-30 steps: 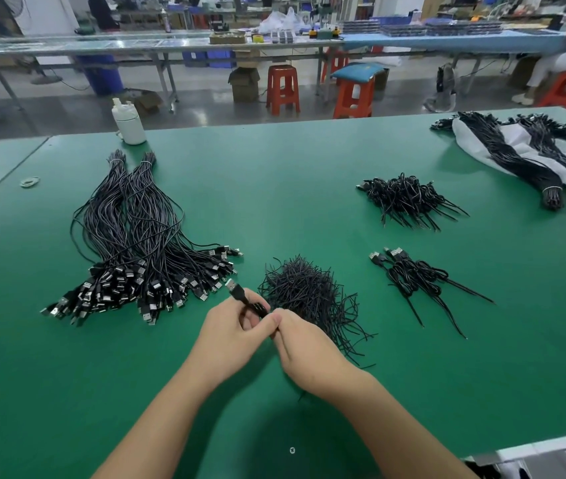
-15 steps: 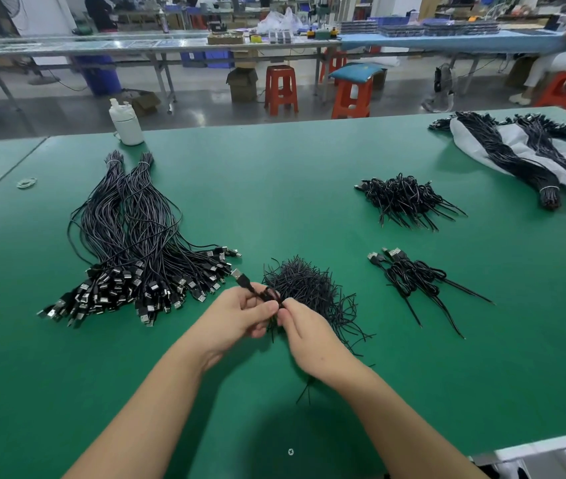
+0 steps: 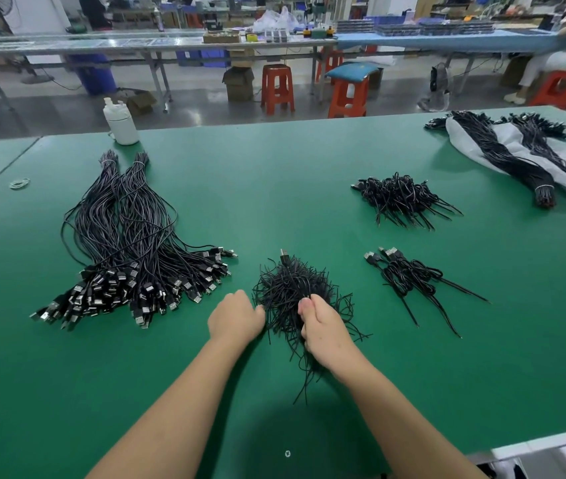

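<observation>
**Single head-worn view**

The scene is taken from one wide-angle camera worn on the head, faced forward and down. The tabletop (image 3: 309, 174) is seen from close above; the left hand (image 3: 236, 319), right hand (image 3: 326, 333) and wire heap (image 3: 288, 288) are framed nearest, the stools (image 3: 276, 88) far beyond.

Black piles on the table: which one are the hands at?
The loose tangle of thin ties at front centre: only there does the right hand grip strands and the left hand touch the edge.
</observation>
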Action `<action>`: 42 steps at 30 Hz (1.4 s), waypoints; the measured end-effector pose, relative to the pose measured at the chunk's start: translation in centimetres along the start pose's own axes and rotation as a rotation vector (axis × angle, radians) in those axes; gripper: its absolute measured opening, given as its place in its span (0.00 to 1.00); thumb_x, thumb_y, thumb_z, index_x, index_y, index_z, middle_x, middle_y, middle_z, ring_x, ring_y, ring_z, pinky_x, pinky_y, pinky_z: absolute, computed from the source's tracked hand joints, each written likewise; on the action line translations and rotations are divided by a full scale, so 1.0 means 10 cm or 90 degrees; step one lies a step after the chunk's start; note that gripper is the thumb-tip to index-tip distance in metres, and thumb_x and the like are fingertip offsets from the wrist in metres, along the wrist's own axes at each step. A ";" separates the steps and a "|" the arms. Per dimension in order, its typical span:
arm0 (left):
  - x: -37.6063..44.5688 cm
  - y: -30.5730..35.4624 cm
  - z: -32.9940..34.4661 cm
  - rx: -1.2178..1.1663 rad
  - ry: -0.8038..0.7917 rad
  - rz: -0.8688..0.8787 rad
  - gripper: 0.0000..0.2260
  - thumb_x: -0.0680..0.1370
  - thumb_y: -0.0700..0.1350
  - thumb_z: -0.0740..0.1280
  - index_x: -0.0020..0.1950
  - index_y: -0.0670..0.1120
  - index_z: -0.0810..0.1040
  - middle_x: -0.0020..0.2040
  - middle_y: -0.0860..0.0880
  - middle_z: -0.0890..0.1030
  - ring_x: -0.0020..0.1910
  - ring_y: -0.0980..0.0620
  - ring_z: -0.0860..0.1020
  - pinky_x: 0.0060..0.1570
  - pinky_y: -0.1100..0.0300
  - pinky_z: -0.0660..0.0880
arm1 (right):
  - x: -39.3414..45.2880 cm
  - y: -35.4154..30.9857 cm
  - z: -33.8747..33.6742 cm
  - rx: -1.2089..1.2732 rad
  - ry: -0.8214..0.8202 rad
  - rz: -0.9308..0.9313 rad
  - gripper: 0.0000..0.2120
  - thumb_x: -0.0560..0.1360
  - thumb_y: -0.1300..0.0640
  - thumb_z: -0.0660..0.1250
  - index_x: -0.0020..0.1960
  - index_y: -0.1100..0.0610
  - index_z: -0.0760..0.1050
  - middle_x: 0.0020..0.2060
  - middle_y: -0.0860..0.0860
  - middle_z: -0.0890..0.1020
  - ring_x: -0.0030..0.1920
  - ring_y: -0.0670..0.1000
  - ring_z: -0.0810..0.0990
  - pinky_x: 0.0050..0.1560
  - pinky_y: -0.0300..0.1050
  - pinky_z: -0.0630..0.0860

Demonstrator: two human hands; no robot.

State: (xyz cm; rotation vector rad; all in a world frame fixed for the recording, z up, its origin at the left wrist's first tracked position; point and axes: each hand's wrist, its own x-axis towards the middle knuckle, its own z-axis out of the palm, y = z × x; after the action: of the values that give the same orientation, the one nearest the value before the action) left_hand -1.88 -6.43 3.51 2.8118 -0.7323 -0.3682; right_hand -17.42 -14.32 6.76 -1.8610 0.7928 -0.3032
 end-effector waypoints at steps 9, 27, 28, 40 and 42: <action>-0.07 0.02 -0.12 -0.067 -0.060 -0.039 0.10 0.75 0.44 0.61 0.34 0.45 0.65 0.33 0.42 0.73 0.34 0.42 0.72 0.35 0.59 0.66 | -0.02 0.04 0.03 -0.048 -0.008 -0.004 0.15 0.85 0.50 0.50 0.42 0.53 0.66 0.33 0.48 0.70 0.33 0.48 0.67 0.36 0.45 0.65; -0.44 -0.11 -0.33 -0.669 -0.050 0.045 0.02 0.80 0.42 0.68 0.48 0.46 0.80 0.36 0.48 0.84 0.35 0.53 0.81 0.33 0.63 0.73 | -0.12 -0.07 0.07 -0.031 -0.099 -0.080 0.12 0.85 0.50 0.52 0.44 0.50 0.66 0.35 0.43 0.70 0.34 0.44 0.67 0.37 0.43 0.67; -0.49 -0.09 -0.34 -0.631 -0.062 0.084 0.03 0.79 0.40 0.67 0.48 0.45 0.80 0.33 0.48 0.82 0.31 0.53 0.79 0.32 0.61 0.72 | -0.13 -0.09 0.07 -0.043 -0.106 -0.097 0.12 0.85 0.50 0.52 0.45 0.51 0.66 0.37 0.45 0.72 0.36 0.45 0.69 0.40 0.45 0.68; -0.73 -0.04 -0.39 -0.618 -0.050 0.155 0.20 0.79 0.35 0.65 0.28 0.49 0.79 0.25 0.52 0.74 0.25 0.60 0.68 0.27 0.71 0.64 | -0.16 -0.11 0.18 -0.130 -0.082 -0.078 0.08 0.85 0.46 0.51 0.60 0.45 0.66 0.46 0.49 0.81 0.46 0.51 0.79 0.50 0.52 0.76; -0.74 -0.05 -0.40 -0.663 -0.082 0.154 0.18 0.80 0.35 0.65 0.33 0.49 0.82 0.26 0.52 0.75 0.27 0.58 0.70 0.30 0.70 0.67 | -0.17 -0.12 0.18 -0.116 -0.060 -0.073 0.16 0.85 0.47 0.52 0.71 0.46 0.62 0.53 0.51 0.82 0.52 0.54 0.80 0.55 0.51 0.75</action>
State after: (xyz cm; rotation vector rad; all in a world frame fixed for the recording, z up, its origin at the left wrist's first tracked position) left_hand -6.73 -1.72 8.51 1.7196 -0.6310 -0.6512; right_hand -17.27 -11.56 7.30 -2.0797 0.6696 -0.2195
